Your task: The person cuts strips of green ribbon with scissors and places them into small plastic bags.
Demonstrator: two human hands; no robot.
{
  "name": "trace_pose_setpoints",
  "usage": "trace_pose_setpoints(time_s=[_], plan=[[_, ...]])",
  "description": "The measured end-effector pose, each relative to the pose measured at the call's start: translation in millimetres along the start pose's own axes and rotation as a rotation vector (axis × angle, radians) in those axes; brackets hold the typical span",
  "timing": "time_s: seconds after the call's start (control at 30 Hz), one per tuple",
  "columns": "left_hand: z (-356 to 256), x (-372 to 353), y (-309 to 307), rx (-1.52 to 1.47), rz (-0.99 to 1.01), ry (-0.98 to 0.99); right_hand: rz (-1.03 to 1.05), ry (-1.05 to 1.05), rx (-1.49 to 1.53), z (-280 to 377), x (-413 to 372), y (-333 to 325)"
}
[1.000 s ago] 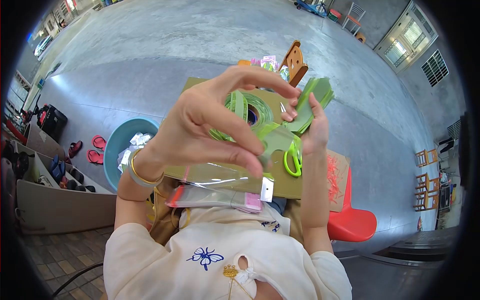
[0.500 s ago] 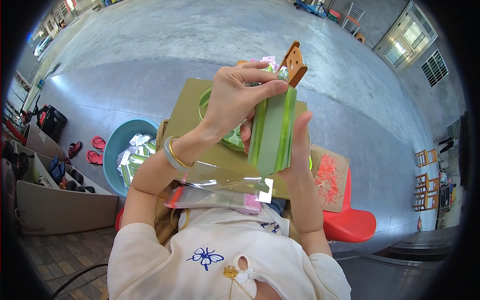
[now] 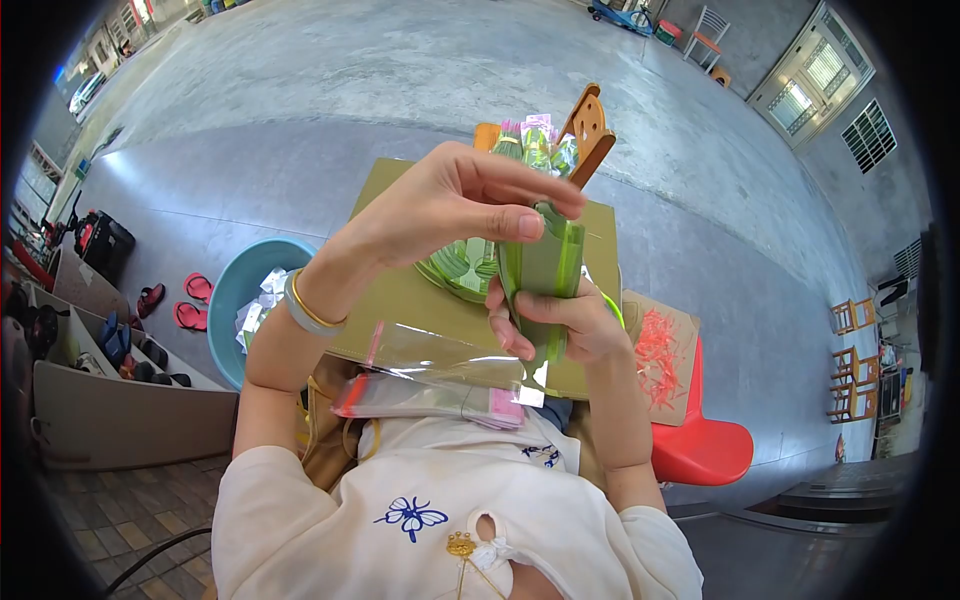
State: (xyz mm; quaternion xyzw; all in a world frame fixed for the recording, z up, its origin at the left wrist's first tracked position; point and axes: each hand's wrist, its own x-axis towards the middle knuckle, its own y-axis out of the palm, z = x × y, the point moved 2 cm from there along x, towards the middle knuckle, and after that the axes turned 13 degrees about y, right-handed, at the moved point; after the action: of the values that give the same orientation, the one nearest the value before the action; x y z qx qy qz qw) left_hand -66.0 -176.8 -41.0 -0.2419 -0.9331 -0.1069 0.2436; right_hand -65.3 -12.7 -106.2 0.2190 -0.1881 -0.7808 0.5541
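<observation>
A bundle of flat green strips (image 3: pixel 548 262), pale on its face and brighter along the edges, stands nearly upright above the table. My right hand (image 3: pixel 575 322) wraps round its lower part, thumb across the front. Over its top end is my left hand (image 3: pixel 480 198), fingers stretched out and thumb apart from them, near or touching the upper edge. A clear plastic bag (image 3: pixel 440 350) lies at the table's near edge, beside a stack of clear bags (image 3: pixel 430 398) on my lap. More green strips (image 3: pixel 462 268) lie on the table behind my hands, partly hidden.
The olive table (image 3: pixel 385 290) is in front of me. A blue tub (image 3: pixel 232 290) with packed pieces stands left. To the right, a red chair (image 3: pixel 705 450) bears cardboard with red strips (image 3: pixel 657 365). Behind the table is a wooden chair (image 3: pixel 588 130) with packed green bundles (image 3: pixel 537 145).
My right hand has closed round the bundle's lower part, where its thumb was stretched out before. The left hand has loosened from the top corner, its fingers now straight. The bundle sits slightly lower.
</observation>
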Motion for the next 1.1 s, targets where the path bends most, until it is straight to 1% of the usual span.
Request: trace_pose_setpoints(time_s=[0.03, 0.07, 0.17, 0.23, 0.27, 0.37, 0.47, 0.53, 0.57, 0.63, 0.67, 0.73, 0.77, 0.87, 0.97, 1.03, 1.1], plan=[[1.7, -1.8, -5.6, 0.092, 0.020, -0.006, 0.018, 0.001, 0.046, -2.0, -0.3, -1.5], [3.0, -2.5, -8.7, 0.184, 0.041, -0.012, -0.020, -0.015, 0.043, -2.8, -0.2, -0.6], [4.3, -3.1, -6.8, 0.266, -0.080, 0.022, -0.109, -0.046, 0.032, -4.0, 3.0, 6.0], [5.4, -2.8, -5.7, 0.257, -0.111, 0.032, -0.138, -0.052, 0.021, -3.2, 3.9, 8.5], [5.6, -2.7, -5.8, 0.252, -0.127, 0.037, -0.111, -0.042, 0.033, -3.9, 3.6, 7.8], [3.4, -4.4, -8.7, 0.142, -0.076, 0.032, -0.035, -0.014, 0.067, -7.0, 1.1, 2.6], [4.6, -7.1, -17.7, 0.260, -0.003, 0.002, 0.002, 0.006, 0.087, -9.0, 0.1, 1.6], [-0.3, -7.2, -17.5, 0.261, -0.017, -0.083, -0.010, 0.012, 0.085, -10.2, 0.2, 4.1], [-1.6, -7.1, -17.3, 0.262, -0.023, -0.125, -0.039, 0.012, 0.076, -9.6, 0.5, 4.5], [2.9, -7.7, -13.6, 0.197, -0.073, -0.025, -0.097, 0.011, 0.060, -8.2, 1.1, 5.7], [4.7, -7.5, -10.8, 0.165, -0.097, 0.026, -0.159, 0.006, 0.018, -7.0, 1.3, 5.8], [-0.3, -6.2, -3.1, 0.217, -0.077, 0.026, -0.284, -0.001, -0.064, -5.7, 1.5, 5.8], [-2.3, -6.2, -1.3, 0.244, -0.069, 0.026, -0.294, 0.004, -0.088, -6.7, 1.5, 5.2], [2.5, -5.6, -6.8, 0.351, -0.042, -0.162, -0.312, 0.006, -0.162, -9.2, 1.6, 5.1], [3.2, -4.7, -8.5, 0.369, -0.046, -0.181, -0.322, -0.012, -0.229, -8.6, 1.0, 8.5], [7.1, -6.0, -9.8, 0.375, -0.035, -0.121, -0.347, -0.008, -0.270, -8.8, -0.1, 7.0], [12.3, -8.6, -12.3, 0.373, -0.057, -0.094, -0.490, -0.003, -0.445, -7.1, -1.2, 2.9]])
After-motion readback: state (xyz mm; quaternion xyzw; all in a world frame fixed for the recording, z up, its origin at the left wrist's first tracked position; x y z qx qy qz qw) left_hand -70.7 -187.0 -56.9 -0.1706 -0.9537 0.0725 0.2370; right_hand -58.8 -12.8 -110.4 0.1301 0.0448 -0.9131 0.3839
